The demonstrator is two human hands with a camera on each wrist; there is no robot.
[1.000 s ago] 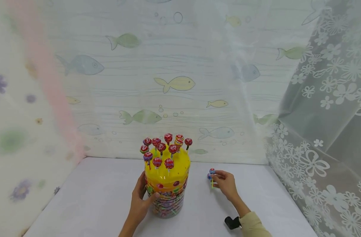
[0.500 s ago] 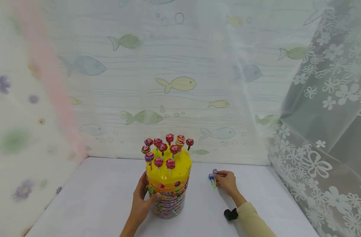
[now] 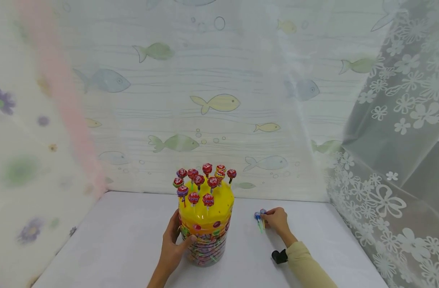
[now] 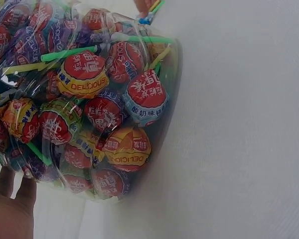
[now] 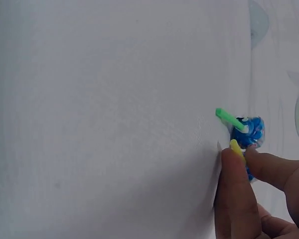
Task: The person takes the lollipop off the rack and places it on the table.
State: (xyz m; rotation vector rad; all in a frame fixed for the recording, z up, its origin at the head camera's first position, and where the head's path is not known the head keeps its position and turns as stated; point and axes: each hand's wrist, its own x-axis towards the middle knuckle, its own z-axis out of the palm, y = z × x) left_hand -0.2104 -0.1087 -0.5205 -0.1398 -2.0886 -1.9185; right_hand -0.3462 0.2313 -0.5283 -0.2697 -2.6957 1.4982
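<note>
A big clear jar (image 3: 206,252) packed with wrapped lollipops stands on the table, under a yellow lid (image 3: 223,204). Several red-wrapped lollipops (image 3: 208,200) stick up from the lid. My left hand (image 3: 171,244) grips the jar's left side, thumb across the front. To the right of the jar, my right hand (image 3: 278,222) pinches a blue-wrapped lollipop by its yellow stick (image 5: 236,148), low at the table surface. Right beside it lies another blue lollipop (image 5: 254,130) with a green stick. Fingers partly hide the held lollipop's head.
A white-covered table (image 3: 125,232) carries everything. Behind it hangs a pale fish-printed curtain (image 3: 219,132), and a sheer flowered curtain (image 3: 395,208) borders the right side. A black device (image 3: 279,256) is at my right wrist, beside the sleeve.
My right hand has lowered the yellow-stick lollipop and shifted it slightly right, beside the green-stick one, whose stick now shows. The left hand keeps its hold on the jar.
</note>
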